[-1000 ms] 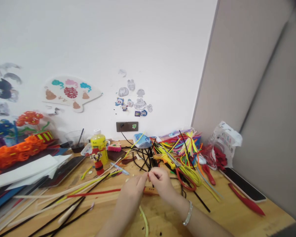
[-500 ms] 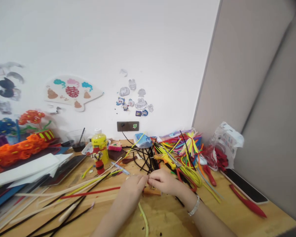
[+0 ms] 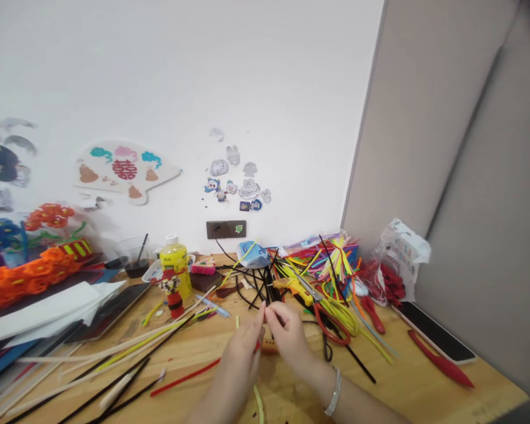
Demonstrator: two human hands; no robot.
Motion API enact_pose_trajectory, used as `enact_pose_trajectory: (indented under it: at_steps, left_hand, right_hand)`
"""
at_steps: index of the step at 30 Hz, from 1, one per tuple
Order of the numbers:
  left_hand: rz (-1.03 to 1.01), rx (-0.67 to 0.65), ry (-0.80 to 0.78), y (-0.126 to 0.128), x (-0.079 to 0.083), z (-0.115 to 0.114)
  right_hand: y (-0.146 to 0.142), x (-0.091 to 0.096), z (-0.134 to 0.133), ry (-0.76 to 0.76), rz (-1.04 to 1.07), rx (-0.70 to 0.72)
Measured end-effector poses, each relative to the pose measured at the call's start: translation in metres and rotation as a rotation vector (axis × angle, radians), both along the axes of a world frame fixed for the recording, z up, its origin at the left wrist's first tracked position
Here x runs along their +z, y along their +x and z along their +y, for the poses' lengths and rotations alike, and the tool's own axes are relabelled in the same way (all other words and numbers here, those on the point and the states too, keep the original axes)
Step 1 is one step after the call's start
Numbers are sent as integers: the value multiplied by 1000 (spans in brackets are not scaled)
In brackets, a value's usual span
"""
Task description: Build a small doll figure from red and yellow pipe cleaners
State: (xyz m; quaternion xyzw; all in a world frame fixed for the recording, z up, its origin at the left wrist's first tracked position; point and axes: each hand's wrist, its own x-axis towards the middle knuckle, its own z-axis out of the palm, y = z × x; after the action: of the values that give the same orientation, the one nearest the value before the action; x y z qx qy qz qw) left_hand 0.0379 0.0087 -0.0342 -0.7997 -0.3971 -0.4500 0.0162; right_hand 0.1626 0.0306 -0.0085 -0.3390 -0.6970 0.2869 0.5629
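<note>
My left hand (image 3: 241, 353) and my right hand (image 3: 289, 341) meet at the middle of the wooden table, with their fingertips close together. The fingers of both curl closed around something thin, which they hide. A red pipe cleaner (image 3: 185, 377) runs slantwise up to my left hand. An orange piece (image 3: 270, 347) lies just beneath the gap between my hands. Behind my fingertips sits a tangle of black pipe cleaners (image 3: 260, 282). Near my right hand are red-handled scissors (image 3: 331, 325) and a yellow glue gun (image 3: 294, 288).
Loose pipe cleaners cover the wooden table (image 3: 401, 383). A yellow bottle (image 3: 174, 271) and orange pipe-cleaner flowers (image 3: 22, 280) stand to the left. To the right lie a black tablet (image 3: 437, 335) and a plastic bag (image 3: 401, 253). A white wall rises behind.
The red pipe cleaner has swung from nearly level to a slant. My fingers have risen and drawn closer together, and the whole view has shifted slightly.
</note>
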Motion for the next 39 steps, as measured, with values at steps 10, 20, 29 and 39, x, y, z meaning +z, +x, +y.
enact_pose_trajectory:
  at_steps: [10, 20, 29, 39]
  left_hand:
    - [8, 42, -25, -12, 20, 2]
    - [117, 61, -31, -15, 31, -2]
    - [-110, -31, -101, -2, 10, 0]
    - [-78, -66, -135, -7, 21, 0]
  right_hand:
    - [8, 12, 6, 90, -155, 81]
    - [21, 22, 14, -10, -341, 305]
    - [2, 9, -1, -41, 38, 111]
    - [1, 4, 3, 57, -24, 69]
